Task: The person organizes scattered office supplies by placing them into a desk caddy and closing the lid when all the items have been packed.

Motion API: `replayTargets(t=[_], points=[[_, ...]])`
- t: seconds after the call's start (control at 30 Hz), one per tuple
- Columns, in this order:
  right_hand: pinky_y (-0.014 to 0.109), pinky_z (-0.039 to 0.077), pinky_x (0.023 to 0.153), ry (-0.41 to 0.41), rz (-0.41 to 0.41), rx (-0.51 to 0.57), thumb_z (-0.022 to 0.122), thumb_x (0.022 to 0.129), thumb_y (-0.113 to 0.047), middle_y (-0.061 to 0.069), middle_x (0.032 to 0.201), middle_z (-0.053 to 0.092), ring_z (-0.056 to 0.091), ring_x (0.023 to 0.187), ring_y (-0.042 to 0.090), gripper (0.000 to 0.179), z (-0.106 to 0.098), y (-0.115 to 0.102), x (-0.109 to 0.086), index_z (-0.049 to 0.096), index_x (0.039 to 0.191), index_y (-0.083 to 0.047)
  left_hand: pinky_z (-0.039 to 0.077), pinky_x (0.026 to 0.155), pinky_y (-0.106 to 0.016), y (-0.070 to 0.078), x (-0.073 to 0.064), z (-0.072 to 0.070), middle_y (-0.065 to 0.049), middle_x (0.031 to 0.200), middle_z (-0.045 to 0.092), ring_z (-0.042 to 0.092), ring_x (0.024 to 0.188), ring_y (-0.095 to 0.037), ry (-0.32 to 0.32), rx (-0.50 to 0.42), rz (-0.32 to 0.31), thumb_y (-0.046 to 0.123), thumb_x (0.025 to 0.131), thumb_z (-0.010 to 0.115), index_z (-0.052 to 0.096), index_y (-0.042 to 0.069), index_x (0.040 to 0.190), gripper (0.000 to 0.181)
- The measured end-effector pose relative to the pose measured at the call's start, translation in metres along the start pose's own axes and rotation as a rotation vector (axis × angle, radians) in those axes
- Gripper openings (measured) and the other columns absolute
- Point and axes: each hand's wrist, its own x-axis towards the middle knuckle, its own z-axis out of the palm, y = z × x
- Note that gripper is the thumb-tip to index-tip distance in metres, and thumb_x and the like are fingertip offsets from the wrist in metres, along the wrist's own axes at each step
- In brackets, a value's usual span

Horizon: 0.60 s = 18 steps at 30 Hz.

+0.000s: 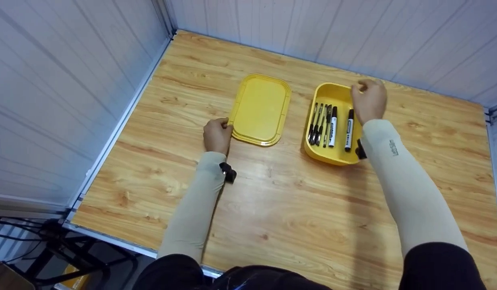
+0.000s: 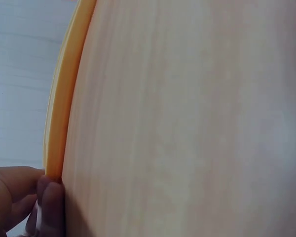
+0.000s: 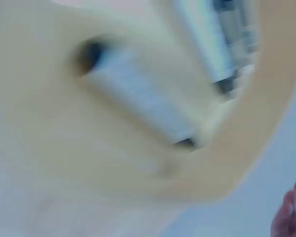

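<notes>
My left hand [image 1: 217, 136] pinches the near left corner of a flat yellow lid [image 1: 261, 109] between thumb and fingers. In the left wrist view the fingertips [image 2: 52, 197] grip the lid's thin edge [image 2: 64, 94], low over the wood. Over the right rim of a yellow box [image 1: 326, 158] hovers my right hand [image 1: 370, 100], fingers loosely bent and holding nothing. Inside the box, several slim black pens [image 1: 318, 125] lie along the left side, with a white marker [image 1: 333, 127] beside them. A second marker [image 1: 349, 131] lies apart, farther right. The right wrist view is blurred.
Both the lid and the box are on a wood-grain table [image 1: 272, 209]. Pale panel walls [image 1: 312, 32] stand behind the table and along its left side. A dark metal frame [image 1: 83, 249] and cables show below the table's left front edge.
</notes>
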Motion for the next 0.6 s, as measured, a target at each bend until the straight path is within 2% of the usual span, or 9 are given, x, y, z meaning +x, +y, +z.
replayTargets(t=[0.1, 0.2, 0.27, 0.33, 0.43, 0.53, 0.6], points=[[0.031, 0.043, 0.085, -0.168, -0.121, -0.035, 0.048, 0.090, -0.033, 0.008, 0.117, 0.054, 0.050, 0.102, 0.019, 0.042, 0.014, -0.031, 0.005, 0.056, 0.123, -0.008, 0.047, 0.062, -0.023, -0.001, -0.007, 0.002, 0.003, 0.091, 0.065, 0.057, 0.075, -0.006, -0.013, 0.031, -0.017, 0.019, 0.082, 0.064, 0.067, 0.016, 0.109, 0.027], [0.036, 0.044, 0.086, -0.333, -0.221, -0.098, 0.051, 0.091, -0.025, 0.013, 0.116, 0.056, 0.052, 0.102, 0.025, 0.038, 0.032, -0.053, 0.007, 0.055, 0.123, -0.004, 0.047, 0.062, -0.022, 0.000, -0.017, 0.007, 0.004, 0.091, 0.065, 0.057, 0.075, -0.005, -0.032, 0.031, -0.016, 0.020, 0.082, 0.064, 0.067, 0.016, 0.108, 0.027], [0.040, 0.044, 0.084, -0.391, -0.276, -0.142, 0.052, 0.090, -0.017, 0.018, 0.112, 0.057, 0.053, 0.100, 0.029, 0.035, 0.046, -0.062, 0.006, 0.055, 0.121, 0.000, 0.047, 0.062, -0.021, 0.000, -0.024, 0.010, 0.004, 0.090, 0.065, 0.057, 0.075, -0.004, -0.039, 0.027, -0.018, 0.019, 0.081, 0.064, 0.068, 0.016, 0.107, 0.027], [0.042, 0.043, 0.086, -0.447, -0.284, -0.167, 0.052, 0.090, -0.010, 0.021, 0.113, 0.056, 0.052, 0.103, 0.032, 0.035, 0.057, -0.065, 0.006, 0.053, 0.122, 0.003, 0.047, 0.062, -0.020, 0.002, -0.032, 0.014, 0.005, 0.090, 0.065, 0.057, 0.075, -0.003, -0.048, 0.028, -0.020, 0.019, 0.080, 0.065, 0.068, 0.017, 0.107, 0.026], [0.043, 0.041, 0.090, -0.512, -0.220, -0.206, 0.049, 0.091, -0.005, 0.022, 0.121, 0.051, 0.047, 0.111, 0.034, 0.037, 0.068, -0.061, 0.003, 0.048, 0.127, 0.005, 0.046, 0.060, -0.021, 0.005, -0.046, 0.018, 0.007, 0.087, 0.065, 0.057, 0.073, -0.003, -0.074, 0.040, -0.017, 0.019, 0.080, 0.064, 0.069, 0.018, 0.106, 0.027], [0.040, 0.045, 0.083, -0.557, -0.177, -0.290, 0.041, 0.092, -0.003, 0.024, 0.115, 0.054, 0.052, 0.103, 0.034, 0.031, 0.074, -0.052, 0.000, 0.054, 0.118, 0.008, 0.046, 0.058, -0.023, 0.010, -0.059, 0.020, 0.007, 0.084, 0.065, 0.057, 0.071, -0.005, -0.100, 0.042, 0.007, 0.018, 0.079, 0.063, 0.070, 0.018, 0.104, 0.026], [0.038, 0.046, 0.072, -0.566, -0.198, -0.358, 0.038, 0.092, -0.002, 0.025, 0.103, 0.058, 0.056, 0.090, 0.032, 0.028, 0.076, -0.048, -0.002, 0.059, 0.106, 0.010, 0.045, 0.055, -0.025, 0.013, -0.066, 0.020, 0.008, 0.082, 0.063, 0.056, 0.067, -0.006, -0.106, 0.054, 0.026, 0.017, 0.078, 0.062, 0.070, 0.018, 0.102, 0.026]])
